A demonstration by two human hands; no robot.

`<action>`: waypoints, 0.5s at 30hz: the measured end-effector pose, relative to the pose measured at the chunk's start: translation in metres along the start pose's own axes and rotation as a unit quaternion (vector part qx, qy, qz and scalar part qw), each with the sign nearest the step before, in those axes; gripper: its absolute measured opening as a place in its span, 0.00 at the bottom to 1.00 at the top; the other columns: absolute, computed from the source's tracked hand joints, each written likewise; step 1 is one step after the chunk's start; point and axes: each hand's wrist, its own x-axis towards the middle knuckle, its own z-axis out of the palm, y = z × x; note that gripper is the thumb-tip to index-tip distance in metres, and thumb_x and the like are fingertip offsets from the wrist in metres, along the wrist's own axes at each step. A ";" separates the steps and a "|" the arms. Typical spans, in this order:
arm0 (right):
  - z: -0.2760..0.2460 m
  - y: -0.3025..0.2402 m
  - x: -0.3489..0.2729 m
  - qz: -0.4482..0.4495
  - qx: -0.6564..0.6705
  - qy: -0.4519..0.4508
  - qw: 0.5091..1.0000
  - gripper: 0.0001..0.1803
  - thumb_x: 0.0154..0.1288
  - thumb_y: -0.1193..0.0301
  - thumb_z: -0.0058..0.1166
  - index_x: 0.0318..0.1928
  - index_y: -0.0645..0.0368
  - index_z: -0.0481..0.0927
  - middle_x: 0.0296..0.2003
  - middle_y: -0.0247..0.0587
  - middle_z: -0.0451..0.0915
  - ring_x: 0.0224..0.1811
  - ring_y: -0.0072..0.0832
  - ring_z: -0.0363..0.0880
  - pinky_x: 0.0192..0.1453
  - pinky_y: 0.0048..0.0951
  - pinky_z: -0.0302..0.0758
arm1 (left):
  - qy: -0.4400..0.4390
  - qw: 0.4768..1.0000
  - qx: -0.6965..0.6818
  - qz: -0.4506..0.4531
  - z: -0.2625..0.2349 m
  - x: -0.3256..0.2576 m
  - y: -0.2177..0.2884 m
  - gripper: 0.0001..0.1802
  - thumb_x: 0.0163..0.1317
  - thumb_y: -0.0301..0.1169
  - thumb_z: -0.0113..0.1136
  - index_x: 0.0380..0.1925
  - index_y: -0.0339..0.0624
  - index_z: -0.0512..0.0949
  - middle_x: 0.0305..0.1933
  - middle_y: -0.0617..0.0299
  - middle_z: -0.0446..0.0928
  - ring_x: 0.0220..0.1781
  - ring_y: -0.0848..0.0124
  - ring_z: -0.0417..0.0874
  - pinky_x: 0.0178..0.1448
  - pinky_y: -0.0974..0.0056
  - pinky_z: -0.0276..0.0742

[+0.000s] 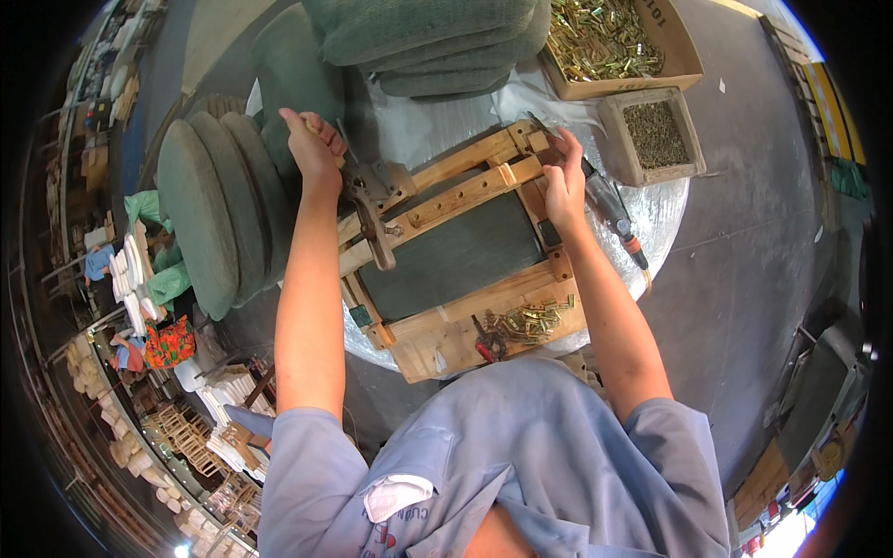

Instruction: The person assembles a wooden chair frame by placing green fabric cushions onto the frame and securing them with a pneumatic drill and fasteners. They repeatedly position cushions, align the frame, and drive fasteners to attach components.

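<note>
A wooden frame (479, 191) with drilled holes lies over a dark green panel (456, 251) in front of me. A metal clamp (372, 209) sits at the frame's left end. My left hand (314, 149) is closed in a fist beside the clamp, around what looks like a handle, mostly hidden by the fingers. My right hand (565, 181) is closed on the right end of the frame, the thumb on the near side. A black power driver (609, 205) with an orange-tipped end lies just right of it. Brass-coloured fittings (530, 323) and a red-handled tool (487, 344) lie on the near board.
Behind the frame are stacked dark green cushions (437, 42), with more cushions (209, 205) standing at the left. A cardboard box (684, 42) of brass fittings and a tray (696, 149) of small screws stand at the far right. Loaded shelves line the left side.
</note>
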 end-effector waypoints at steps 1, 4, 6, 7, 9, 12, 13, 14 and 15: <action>0.000 0.001 0.000 -0.002 -0.022 0.015 1.000 0.32 0.74 0.73 0.46 0.78 0.61 0.65 0.66 0.58 0.79 0.66 0.44 0.81 0.72 0.41 0.75 | -0.009 1.000 -0.005 0.010 0.004 -0.008 0.007 0.35 0.84 0.68 0.34 0.29 0.51 0.65 0.22 0.69 0.57 0.22 0.71 0.56 0.30 0.62 0.54; 0.003 0.000 -0.001 -0.005 -0.102 0.046 0.994 0.27 0.80 0.68 0.49 0.75 0.60 0.69 0.58 0.61 0.85 0.61 0.50 0.85 0.69 0.44 0.78 | -0.103 0.993 -0.058 -0.002 -0.011 -0.016 0.015 0.39 0.82 0.73 0.27 0.29 0.51 0.65 0.22 0.68 0.58 0.23 0.69 0.57 0.32 0.61 0.56; 0.009 -0.012 -0.003 -0.002 -0.173 0.050 0.984 0.25 0.83 0.63 0.50 0.73 0.59 0.71 0.54 0.62 0.86 0.58 0.55 0.87 0.66 0.46 0.80 | -0.117 0.990 -0.082 0.007 -0.021 -0.015 0.021 0.40 0.81 0.73 0.26 0.29 0.51 0.64 0.22 0.67 0.58 0.24 0.68 0.58 0.33 0.60 0.56; 0.013 -0.014 -0.003 -0.002 -0.186 0.049 0.981 0.24 0.84 0.61 0.50 0.72 0.59 0.72 0.54 0.63 0.86 0.58 0.56 0.87 0.65 0.47 0.80 | -0.122 0.988 -0.094 0.011 -0.026 -0.016 0.023 0.40 0.81 0.74 0.26 0.29 0.51 0.64 0.22 0.66 0.58 0.24 0.68 0.58 0.33 0.60 0.57; 0.019 -0.015 -0.002 -0.002 -0.212 0.045 0.976 0.24 0.84 0.58 0.50 0.70 0.59 0.73 0.53 0.64 0.87 0.57 0.58 0.87 0.63 0.49 0.80 | -0.180 0.980 -0.066 0.057 -0.034 -0.011 0.017 0.40 0.82 0.72 0.26 0.26 0.50 0.62 0.22 0.65 0.58 0.25 0.66 0.59 0.33 0.59 0.56; 0.022 -0.020 -0.004 -0.004 -0.242 0.075 0.967 0.24 0.85 0.57 0.47 0.68 0.60 0.76 0.56 0.65 0.86 0.59 0.62 0.85 0.63 0.53 0.79 | -0.179 0.981 -0.060 0.052 -0.046 -0.014 0.014 0.39 0.85 0.68 0.27 0.23 0.50 0.61 0.21 0.66 0.56 0.27 0.67 0.59 0.34 0.59 0.57; 0.019 -0.023 -0.002 0.002 -0.248 0.074 0.966 0.24 0.86 0.56 0.47 0.67 0.60 0.76 0.55 0.65 0.86 0.60 0.63 0.84 0.63 0.53 0.79 | -0.161 0.986 -0.047 0.007 -0.036 -0.013 0.024 0.40 0.83 0.71 0.26 0.23 0.50 0.61 0.21 0.66 0.57 0.26 0.66 0.59 0.34 0.58 0.58; 0.018 -0.017 -0.001 -0.012 -0.247 0.084 0.965 0.24 0.86 0.56 0.46 0.67 0.60 0.76 0.54 0.66 0.86 0.59 0.62 0.85 0.63 0.53 0.79 | -0.157 0.986 -0.042 0.018 -0.027 -0.006 0.027 0.42 0.80 0.75 0.26 0.23 0.51 0.62 0.21 0.66 0.57 0.26 0.66 0.60 0.34 0.57 0.59; 0.018 -0.018 0.000 -0.005 -0.249 0.080 0.965 0.24 0.86 0.56 0.46 0.67 0.60 0.76 0.54 0.65 0.87 0.59 0.61 0.85 0.63 0.52 0.80 | -0.159 0.987 -0.016 -0.004 -0.026 0.003 0.030 0.44 0.77 0.79 0.24 0.23 0.52 0.61 0.21 0.66 0.58 0.26 0.65 0.62 0.34 0.57 0.62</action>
